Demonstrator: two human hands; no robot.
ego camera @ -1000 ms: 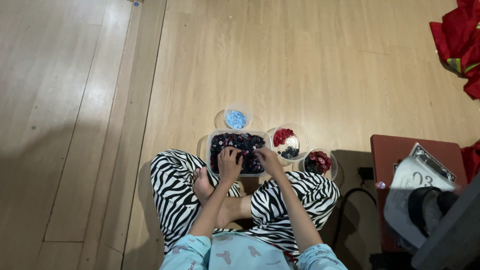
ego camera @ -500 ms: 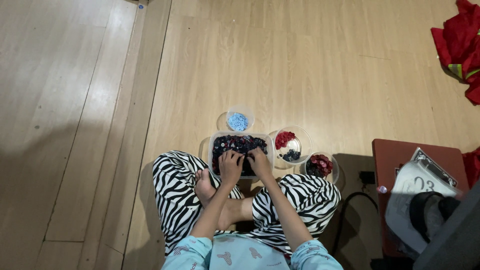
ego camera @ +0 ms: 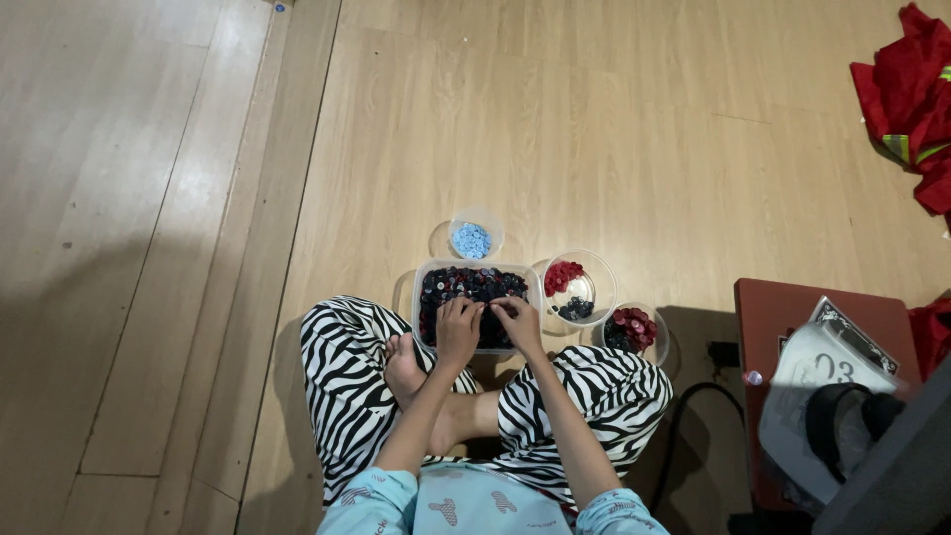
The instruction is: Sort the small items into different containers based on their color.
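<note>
I see a wooden floor (ego camera: 614, 129) carrying all items; the person sits cross-legged on it in zebra-striped trousers (ego camera: 347, 386). A clear rectangular tub (ego camera: 428, 282) of dark buttons lies just ahead of the legs. Both the left hand (ego camera: 458, 332) and right hand (ego camera: 519, 323) rest in the tub, fingers curled onto the buttons; I cannot tell whether either grips one. Beside it: a bowl of red and dark buttons (ego camera: 591, 280), a maroon-button bowl (ego camera: 634, 330), and a small cup of blue buttons (ego camera: 474, 238).

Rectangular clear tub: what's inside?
The rectangular tub holds a heap of small dark pieces. The left hand and right hand cover its near part.
</note>
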